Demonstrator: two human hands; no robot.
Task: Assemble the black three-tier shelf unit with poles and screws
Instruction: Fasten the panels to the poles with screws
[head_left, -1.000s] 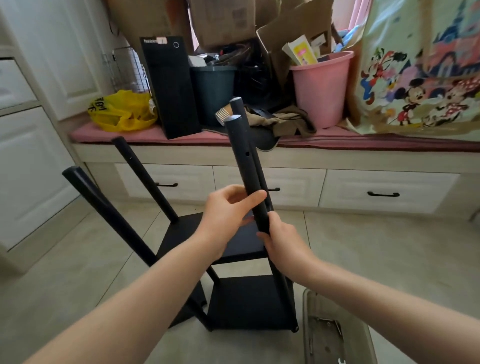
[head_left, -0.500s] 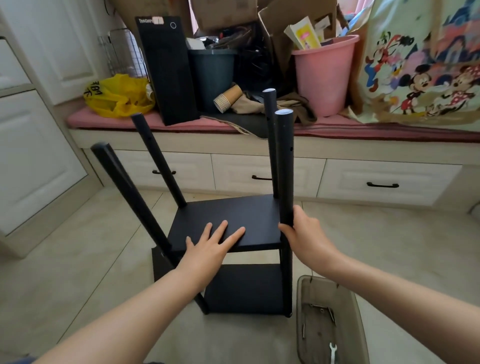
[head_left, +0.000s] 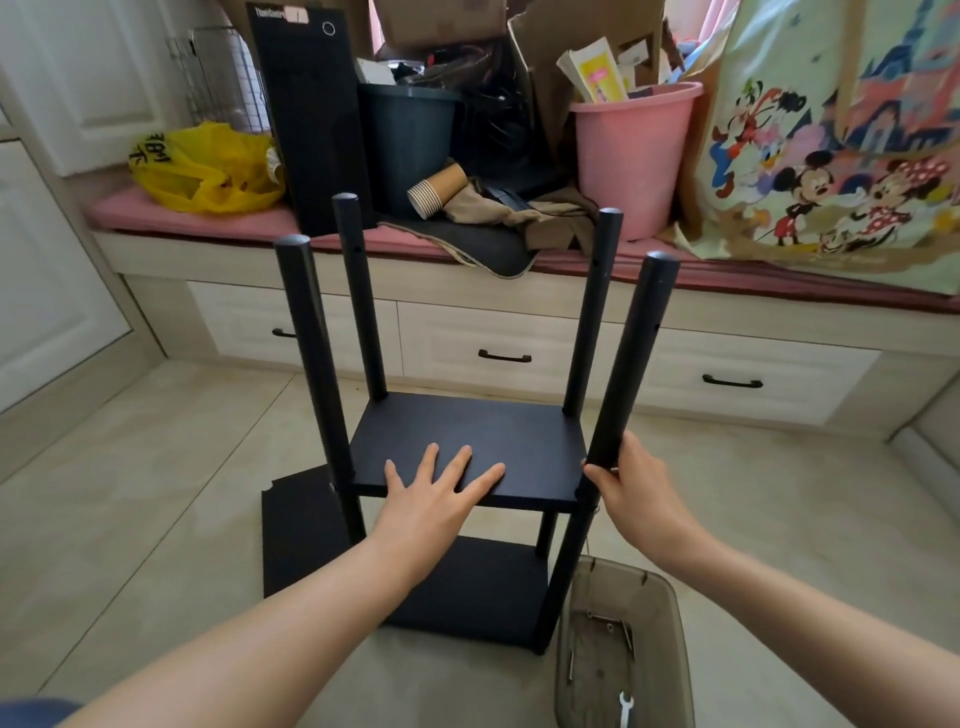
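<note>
Head view: looking down at a half-built black shelf unit (head_left: 519, 441), with both forearms reaching in from the bottom.
Where it is: standing on the tiled floor (head_left: 130, 519), pretty much dead centre, a bit in front of the bench (head_left: 519, 296) with the drawers (head_left: 571, 353).
Built so far: two boards are on, an upper shelf (head_left: 457, 421) and a lower shelf (head_left: 467, 597). Four poles stick up above the top one. The front-left pole (head_left: 311, 364), back-left pole (head_left: 358, 301) and back-right pole (head_left: 592, 312) have nobody touching them.
Left side: the left hand (head_left: 441, 493) lies palm down on the near edge of the upper shelf, with straight, spread fingers (head_left: 488, 475), so it's just pressing, not grabbing.
Right side: the right hand (head_left: 634, 488) is wrapped round the front-right pole (head_left: 631, 364) right at the shelf's corner, fingers curled tight on it. The pole leans out to the right at the top. Can't tell if it's fully seated.
Also on the floor: a loose board (head_left: 296, 535), black, lying flat just left of the lower shelf.
Parts bin: a see-through brownish bin (head_left: 667, 639) sits bottom right, just beside the foot of the front-right leg. Inside are some small metal bits (head_left: 608, 621) and a little wrench (head_left: 626, 712).
Background: the bench top is loaded with a yellow bag (head_left: 208, 166), a tall black box (head_left: 311, 119), a dark bin (head_left: 408, 140), a stack of paper cups (head_left: 436, 189), a pink bucket (head_left: 631, 156) and a cartoon-print cloth (head_left: 831, 156).
</note>
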